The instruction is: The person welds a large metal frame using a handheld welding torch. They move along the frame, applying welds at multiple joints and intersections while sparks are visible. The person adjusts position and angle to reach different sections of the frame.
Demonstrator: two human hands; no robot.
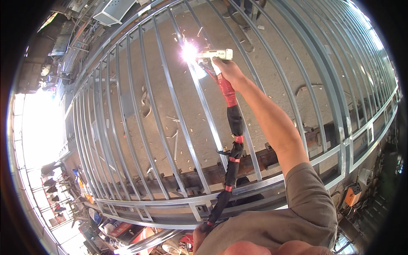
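My right hand (228, 71) is closed round the grip of a welding gun (222, 54) with a pale, box-like body, held out at arm's length. A bright pinkish-white arc (189, 52) burns at its tip, against one of the slim metal bars (199, 91) of a large frame. Sparks fly up and around it, and the glare hides the exact contact point. From the gun a thick cable (235, 121), wrapped in red and black tape, hangs back toward my body. Near its lower end my left hand (198, 237) is closed on the cable, its fingers mostly hidden.
The frame's near rail (148, 198) crosses in front of me, above a rusty beam (265, 157). Scraps lie on the concrete floor (204, 140) beneath. An orange box (352, 195) sits at the lower right. Part of another person (245, 9) shows at the far edge.
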